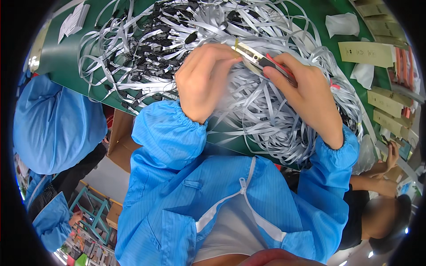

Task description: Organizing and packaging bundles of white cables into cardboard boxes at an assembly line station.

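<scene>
Cable end (pixel 254 56) between both grips

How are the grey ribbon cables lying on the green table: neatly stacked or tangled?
Tangled: the grey ribbon cables loop and cross in a loose heap on the green table.

The green worktop (pixel 62 57) carries a large tangled heap of flat grey ribbon cables with black connectors (pixel 146 40), spread from its left part to its right part. The left hand (pixel 202 82) and the right hand (pixel 306 99) are positioned above the right half of the heap, side by side, with a small silver-and-black rectangular part (pixel 253 55) between their fingers. White paper slips (pixel 74 20) lie at the far left corner. Flat tan cardboard boxes (pixel 366 53) lie in a row along the right edge, with a white plastic bag (pixel 342 24) behind them.
</scene>
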`<state>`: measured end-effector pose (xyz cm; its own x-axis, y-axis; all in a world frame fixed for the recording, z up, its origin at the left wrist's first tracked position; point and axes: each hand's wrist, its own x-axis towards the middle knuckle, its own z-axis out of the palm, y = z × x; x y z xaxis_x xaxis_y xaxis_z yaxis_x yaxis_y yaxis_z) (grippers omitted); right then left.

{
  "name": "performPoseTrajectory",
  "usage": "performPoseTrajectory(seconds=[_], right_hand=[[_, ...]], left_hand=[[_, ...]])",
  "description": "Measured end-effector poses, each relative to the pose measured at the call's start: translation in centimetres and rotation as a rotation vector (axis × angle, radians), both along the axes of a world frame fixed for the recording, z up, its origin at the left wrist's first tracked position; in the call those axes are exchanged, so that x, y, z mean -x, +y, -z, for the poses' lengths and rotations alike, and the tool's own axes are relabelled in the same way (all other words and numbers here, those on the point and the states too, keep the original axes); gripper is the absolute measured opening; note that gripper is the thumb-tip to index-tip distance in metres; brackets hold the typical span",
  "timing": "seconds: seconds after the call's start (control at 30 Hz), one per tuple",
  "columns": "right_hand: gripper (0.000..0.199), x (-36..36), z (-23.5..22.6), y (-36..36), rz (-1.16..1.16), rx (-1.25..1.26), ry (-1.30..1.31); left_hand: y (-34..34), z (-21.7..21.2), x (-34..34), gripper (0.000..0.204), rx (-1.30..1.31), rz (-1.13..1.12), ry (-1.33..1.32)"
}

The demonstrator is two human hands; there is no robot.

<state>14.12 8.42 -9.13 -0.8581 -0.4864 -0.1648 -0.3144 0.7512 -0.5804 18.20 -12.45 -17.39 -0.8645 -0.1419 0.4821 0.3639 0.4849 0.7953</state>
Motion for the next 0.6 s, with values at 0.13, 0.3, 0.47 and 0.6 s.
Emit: performPoseTrajectory(seconds=[0.13, 0.3, 0.47, 0.6], right_hand=[[0.027, 1.7, 0.7, 0.3, 0.104, 0.175, -0.469], [0.027, 3.3, 2.5, 1.6, 0.172, 0.459, -0.932], [0.028, 4.1, 2.7, 1.5, 0.120, 0.456, -0.991], [0.030, 4.6, 3.8, 2.4, 0.110, 0.483, -1.049]], left_hand=[[0.5, -0.5, -0.3, 0.012, -0.137, -0.018, -0.048], [0.4, -0.5, -0.2, 0.009, -0.163, -0.044, -0.142], [0.4, 0.0, 0.1, 0.010, -0.180, -0.068, -0.166], [0.7, -0.3, 0.2, 0.009, -0.200, -0.089, -0.205]])
